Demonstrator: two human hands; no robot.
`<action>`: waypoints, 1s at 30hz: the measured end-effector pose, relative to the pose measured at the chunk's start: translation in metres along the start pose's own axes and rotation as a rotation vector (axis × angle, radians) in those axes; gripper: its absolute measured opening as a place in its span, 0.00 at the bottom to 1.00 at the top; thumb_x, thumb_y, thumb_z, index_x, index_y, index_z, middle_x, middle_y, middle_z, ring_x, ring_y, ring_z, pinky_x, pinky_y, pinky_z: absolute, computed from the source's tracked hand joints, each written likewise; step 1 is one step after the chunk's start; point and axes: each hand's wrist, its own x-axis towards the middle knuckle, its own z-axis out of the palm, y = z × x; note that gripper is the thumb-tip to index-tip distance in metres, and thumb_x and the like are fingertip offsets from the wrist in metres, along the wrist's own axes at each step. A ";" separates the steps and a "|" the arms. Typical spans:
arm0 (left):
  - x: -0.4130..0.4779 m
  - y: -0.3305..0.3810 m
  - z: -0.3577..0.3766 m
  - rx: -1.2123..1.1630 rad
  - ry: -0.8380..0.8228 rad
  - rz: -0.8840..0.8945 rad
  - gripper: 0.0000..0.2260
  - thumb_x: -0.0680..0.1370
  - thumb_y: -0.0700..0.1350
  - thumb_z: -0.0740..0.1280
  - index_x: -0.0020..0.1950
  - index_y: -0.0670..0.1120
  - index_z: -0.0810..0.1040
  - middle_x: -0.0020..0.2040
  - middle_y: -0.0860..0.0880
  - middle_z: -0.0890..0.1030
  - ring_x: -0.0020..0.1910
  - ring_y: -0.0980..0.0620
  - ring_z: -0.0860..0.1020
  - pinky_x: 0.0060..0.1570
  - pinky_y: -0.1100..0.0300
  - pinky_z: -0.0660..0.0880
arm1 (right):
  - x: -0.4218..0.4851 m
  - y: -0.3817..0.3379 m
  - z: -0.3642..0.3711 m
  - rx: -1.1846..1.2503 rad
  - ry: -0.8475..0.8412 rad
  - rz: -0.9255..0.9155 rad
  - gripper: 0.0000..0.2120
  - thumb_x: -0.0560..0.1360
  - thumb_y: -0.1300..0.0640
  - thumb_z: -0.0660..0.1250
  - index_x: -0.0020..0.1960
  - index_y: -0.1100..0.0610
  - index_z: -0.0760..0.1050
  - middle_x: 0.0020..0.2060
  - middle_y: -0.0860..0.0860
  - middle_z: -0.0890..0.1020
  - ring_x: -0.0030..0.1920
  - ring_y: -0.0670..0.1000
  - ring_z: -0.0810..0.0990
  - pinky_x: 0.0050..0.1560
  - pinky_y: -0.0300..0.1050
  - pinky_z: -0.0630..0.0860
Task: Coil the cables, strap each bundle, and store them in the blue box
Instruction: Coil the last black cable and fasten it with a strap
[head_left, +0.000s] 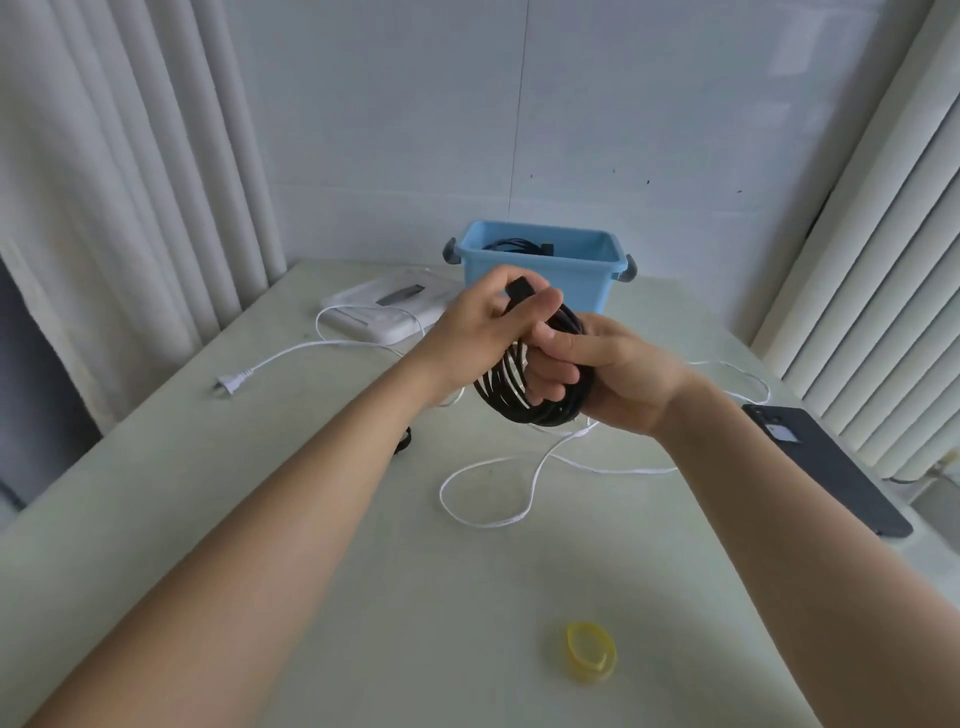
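Note:
A black cable (506, 395) is wound into a coil held above the middle of the table. My left hand (483, 319) pinches its black plug end at the top of the coil. My right hand (597, 369) grips the coil's right side, fingers curled through the loops. The blue box (582, 280) stands at the back of the table with a black cable bundle inside. A white cable (483, 514) lies loose across the table, its plug (231, 383) at the left. A yellow strap roll (592, 659) lies near the front edge.
A white flat device (384, 312) lies at the back left beside the box. A dark phone (826, 467) rests at the table's right edge. A small black object (404, 440) peeks out under my left forearm. Curtains hang left and right.

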 end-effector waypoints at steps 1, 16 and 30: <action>-0.001 0.000 0.000 -0.019 -0.003 -0.041 0.22 0.76 0.61 0.71 0.57 0.44 0.78 0.41 0.51 0.82 0.43 0.51 0.82 0.51 0.48 0.79 | 0.001 0.001 0.001 0.029 -0.013 0.006 0.14 0.81 0.56 0.59 0.36 0.57 0.68 0.27 0.49 0.66 0.30 0.50 0.68 0.42 0.44 0.72; -0.056 -0.004 0.002 -0.022 0.220 -0.097 0.14 0.81 0.49 0.66 0.41 0.42 0.80 0.31 0.48 0.78 0.31 0.50 0.76 0.35 0.55 0.75 | -0.012 0.027 0.047 0.020 0.270 0.058 0.13 0.82 0.53 0.62 0.41 0.58 0.71 0.27 0.47 0.61 0.27 0.50 0.60 0.40 0.48 0.67; -0.107 -0.063 -0.062 0.850 0.148 -0.391 0.05 0.73 0.50 0.75 0.47 0.56 0.82 0.52 0.51 0.78 0.53 0.50 0.77 0.50 0.58 0.71 | -0.045 0.051 0.038 0.072 0.396 0.088 0.13 0.83 0.55 0.61 0.39 0.54 0.72 0.28 0.47 0.60 0.27 0.50 0.59 0.39 0.48 0.65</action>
